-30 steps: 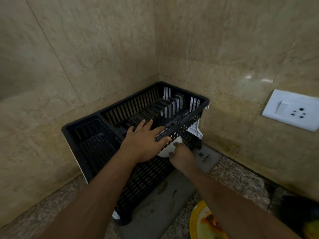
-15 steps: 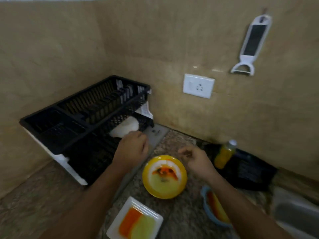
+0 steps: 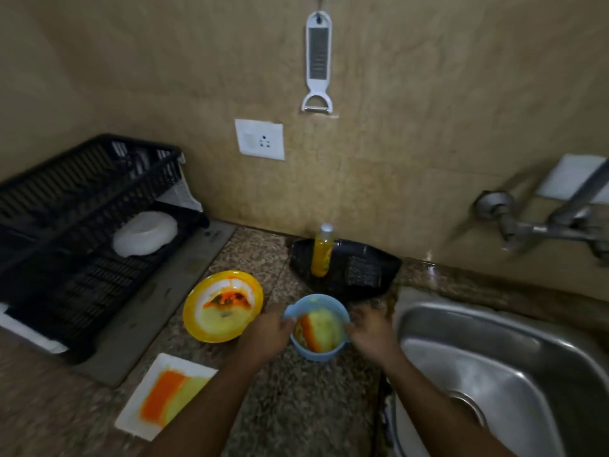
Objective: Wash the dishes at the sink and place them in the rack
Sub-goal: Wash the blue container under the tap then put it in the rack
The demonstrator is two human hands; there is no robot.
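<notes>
Head view: both hands hold the blue bowl (image 3: 318,328) near the counter's (image 3: 296,407) right edge, just beside the steel sink (image 3: 514,374). Left hand (image 3: 267,334) grips the bowl's left rim, fingers curled over it; right hand (image 3: 370,331) grips the right rim likewise. Bowl tilted toward the camera, inside smeared orange and yellow-green. Whether its base touches the counter: cannot tell.

Yellow plate (image 3: 223,306), soiled orange and pale yellow, lies on the counter just left of the bowl. White square plate (image 3: 166,394), with orange and yellow-green smears, sits toward the front edge. Black dish rack (image 3: 75,232) stands at the back left corner; a white bowl (image 3: 145,233) lies upturned on its lower tier. Orange soap bottle (image 3: 322,252) stands upright in a black tray (image 3: 362,272) against the back wall. Tap (image 3: 543,225) projects from the wall above the sink. Frame slightly blurred.
</notes>
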